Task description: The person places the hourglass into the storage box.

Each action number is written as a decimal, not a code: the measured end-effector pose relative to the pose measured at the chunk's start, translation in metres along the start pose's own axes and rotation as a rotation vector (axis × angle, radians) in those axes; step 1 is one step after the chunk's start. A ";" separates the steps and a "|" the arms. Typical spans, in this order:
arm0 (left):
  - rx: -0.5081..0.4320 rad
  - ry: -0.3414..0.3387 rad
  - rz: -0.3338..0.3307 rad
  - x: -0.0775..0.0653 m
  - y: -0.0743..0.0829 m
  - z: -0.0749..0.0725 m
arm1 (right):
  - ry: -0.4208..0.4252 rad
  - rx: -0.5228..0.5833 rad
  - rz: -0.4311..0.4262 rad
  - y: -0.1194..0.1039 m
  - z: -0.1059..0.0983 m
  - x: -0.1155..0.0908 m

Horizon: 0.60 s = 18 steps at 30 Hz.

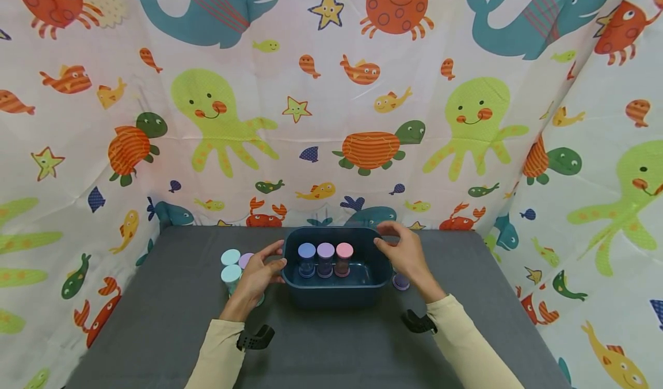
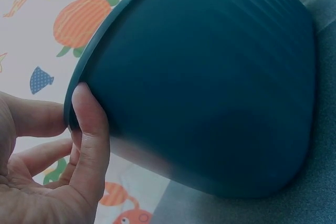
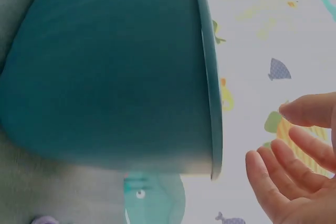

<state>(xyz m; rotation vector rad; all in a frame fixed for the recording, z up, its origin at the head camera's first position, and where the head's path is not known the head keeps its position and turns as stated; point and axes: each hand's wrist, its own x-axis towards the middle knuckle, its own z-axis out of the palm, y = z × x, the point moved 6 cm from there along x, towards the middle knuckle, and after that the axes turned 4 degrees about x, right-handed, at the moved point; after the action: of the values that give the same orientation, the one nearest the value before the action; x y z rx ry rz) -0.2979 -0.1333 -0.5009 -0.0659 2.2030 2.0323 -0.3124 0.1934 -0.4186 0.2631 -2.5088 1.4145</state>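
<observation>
A dark blue plastic bin (image 1: pixel 336 297) stands on the grey table, and inside it are three small clear jars in a row: one with a blue lid (image 1: pixel 307 250), one with a lilac lid (image 1: pixel 325 250) and one with a pink lid (image 1: pixel 344 250). My left hand (image 1: pixel 262 271) pinches the bin's rim at its left end, with thumb and finger at the edge in the left wrist view. At the right end my right hand (image 1: pixel 404 252) is beside the rim; the right wrist view shows its fingers (image 3: pixel 268 174) apart from the bin, loosely curved and holding nothing.
Left of the bin stand several jars with pale mint lids (image 1: pixel 231 274) and a lilac lid (image 1: pixel 246 259), partly behind my left hand. A purple-lidded jar (image 1: pixel 401 281) is right of the bin. A curtain printed with sea animals (image 1: pixel 321 118) hangs behind the grey table (image 1: pixel 331 354).
</observation>
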 end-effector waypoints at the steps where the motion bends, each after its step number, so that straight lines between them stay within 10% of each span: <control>1: -0.001 0.002 -0.002 0.000 0.000 0.000 | 0.018 0.005 -0.009 0.002 -0.004 -0.001; 18: -0.003 0.014 0.008 0.003 -0.002 -0.001 | 0.176 -0.061 0.052 0.054 -0.048 -0.025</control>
<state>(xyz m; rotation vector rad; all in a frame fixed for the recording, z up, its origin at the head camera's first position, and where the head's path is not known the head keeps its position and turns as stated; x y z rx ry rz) -0.3003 -0.1344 -0.5032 -0.0715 2.2126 2.0455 -0.2976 0.2633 -0.4455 0.0593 -2.4251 1.3158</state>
